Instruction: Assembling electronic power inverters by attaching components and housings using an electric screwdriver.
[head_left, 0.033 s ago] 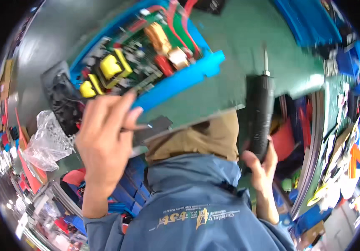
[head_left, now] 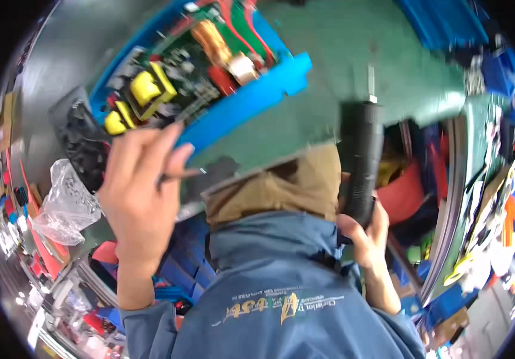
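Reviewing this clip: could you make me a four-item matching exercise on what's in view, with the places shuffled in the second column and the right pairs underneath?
1. Black cylindrical handheld driver
2. Crumpled clear plastic bag
3. Open bright-blue casing
4. Larger yellow block-shaped component

A. Around the green circuit board
B. On the board, above the left hand in the picture
C. Held in the right hand
D. To the left of the left hand

Pairs: 1-C, 2-D, 3-A, 4-B

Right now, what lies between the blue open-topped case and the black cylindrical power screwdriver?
In the head view, green tabletop lies between the blue case and black screwdriver.
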Action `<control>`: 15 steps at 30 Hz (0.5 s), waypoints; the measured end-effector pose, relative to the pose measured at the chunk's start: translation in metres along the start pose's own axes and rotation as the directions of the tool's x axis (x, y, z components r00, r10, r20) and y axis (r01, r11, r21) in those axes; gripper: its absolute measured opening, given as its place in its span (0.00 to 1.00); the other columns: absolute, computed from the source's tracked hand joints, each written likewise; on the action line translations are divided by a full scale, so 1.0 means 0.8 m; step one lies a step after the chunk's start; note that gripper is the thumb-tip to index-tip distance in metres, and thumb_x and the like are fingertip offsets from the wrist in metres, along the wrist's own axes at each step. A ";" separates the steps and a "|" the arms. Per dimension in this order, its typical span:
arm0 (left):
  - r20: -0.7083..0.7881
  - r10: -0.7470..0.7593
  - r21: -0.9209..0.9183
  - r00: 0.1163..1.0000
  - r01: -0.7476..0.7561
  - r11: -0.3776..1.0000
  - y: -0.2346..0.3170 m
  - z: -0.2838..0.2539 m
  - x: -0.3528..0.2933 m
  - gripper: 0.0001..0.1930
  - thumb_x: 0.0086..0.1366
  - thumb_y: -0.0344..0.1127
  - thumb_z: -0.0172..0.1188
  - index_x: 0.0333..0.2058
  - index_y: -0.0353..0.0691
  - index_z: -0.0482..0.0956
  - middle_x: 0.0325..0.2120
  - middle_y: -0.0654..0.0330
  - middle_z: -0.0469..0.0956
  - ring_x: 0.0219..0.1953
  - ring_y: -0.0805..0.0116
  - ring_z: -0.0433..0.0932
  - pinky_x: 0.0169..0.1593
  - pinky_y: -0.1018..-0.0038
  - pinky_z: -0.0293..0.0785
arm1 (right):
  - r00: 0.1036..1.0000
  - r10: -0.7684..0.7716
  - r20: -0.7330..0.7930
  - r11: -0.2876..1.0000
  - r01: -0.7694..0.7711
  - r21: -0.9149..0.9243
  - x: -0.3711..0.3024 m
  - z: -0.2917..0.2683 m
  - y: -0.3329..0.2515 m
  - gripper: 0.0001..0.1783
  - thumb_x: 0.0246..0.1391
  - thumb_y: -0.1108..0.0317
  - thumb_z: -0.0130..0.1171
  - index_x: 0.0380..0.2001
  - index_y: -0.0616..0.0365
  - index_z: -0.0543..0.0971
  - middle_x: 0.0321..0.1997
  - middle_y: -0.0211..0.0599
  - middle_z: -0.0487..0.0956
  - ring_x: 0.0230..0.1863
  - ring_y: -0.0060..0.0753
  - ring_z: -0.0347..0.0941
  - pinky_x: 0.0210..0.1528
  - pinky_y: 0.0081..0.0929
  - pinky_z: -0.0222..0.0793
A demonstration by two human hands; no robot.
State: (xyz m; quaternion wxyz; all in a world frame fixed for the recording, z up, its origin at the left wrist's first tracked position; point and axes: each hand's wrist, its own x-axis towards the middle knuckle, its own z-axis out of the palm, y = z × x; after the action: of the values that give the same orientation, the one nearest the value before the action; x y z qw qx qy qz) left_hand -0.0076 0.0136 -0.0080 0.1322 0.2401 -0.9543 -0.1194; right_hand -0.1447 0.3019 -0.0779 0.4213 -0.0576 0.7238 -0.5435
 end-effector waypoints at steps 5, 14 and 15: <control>-0.039 0.067 -0.014 0.997 -0.067 0.998 0.000 0.011 0.006 0.11 0.61 0.26 0.69 0.44 0.36 0.84 0.35 0.54 0.78 0.38 0.57 0.79 0.43 0.67 0.74 | 0.946 0.015 0.325 0.999 0.000 -0.048 -0.013 0.053 0.024 0.24 0.47 0.73 0.68 0.49 0.60 0.75 0.34 0.30 0.79 0.35 0.24 0.75 0.40 0.27 0.72; 0.023 0.080 0.033 0.997 -0.081 0.996 -0.003 0.007 -0.001 0.12 0.63 0.27 0.69 0.44 0.33 0.84 0.37 0.54 0.79 0.39 0.59 0.79 0.45 0.68 0.74 | 0.891 -0.199 0.408 0.970 0.238 -0.046 -0.019 0.082 0.038 0.38 0.52 0.72 0.67 0.66 0.61 0.65 0.45 0.52 0.81 0.43 0.46 0.80 0.47 0.38 0.74; 0.034 0.085 0.024 0.996 -0.086 0.996 -0.004 0.005 -0.002 0.12 0.63 0.27 0.68 0.45 0.33 0.84 0.37 0.55 0.79 0.39 0.59 0.79 0.45 0.68 0.74 | 0.887 -0.161 0.432 0.981 0.193 -0.030 -0.020 0.081 0.035 0.39 0.53 0.71 0.67 0.67 0.61 0.64 0.47 0.53 0.81 0.44 0.45 0.80 0.48 0.37 0.74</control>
State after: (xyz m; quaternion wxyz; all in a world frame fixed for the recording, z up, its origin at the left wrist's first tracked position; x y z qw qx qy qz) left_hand -0.0065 0.0123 -0.0133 0.1185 0.1986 -0.9672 -0.1052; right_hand -0.0805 0.2739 -0.0964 0.5161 -0.2561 0.6245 -0.5273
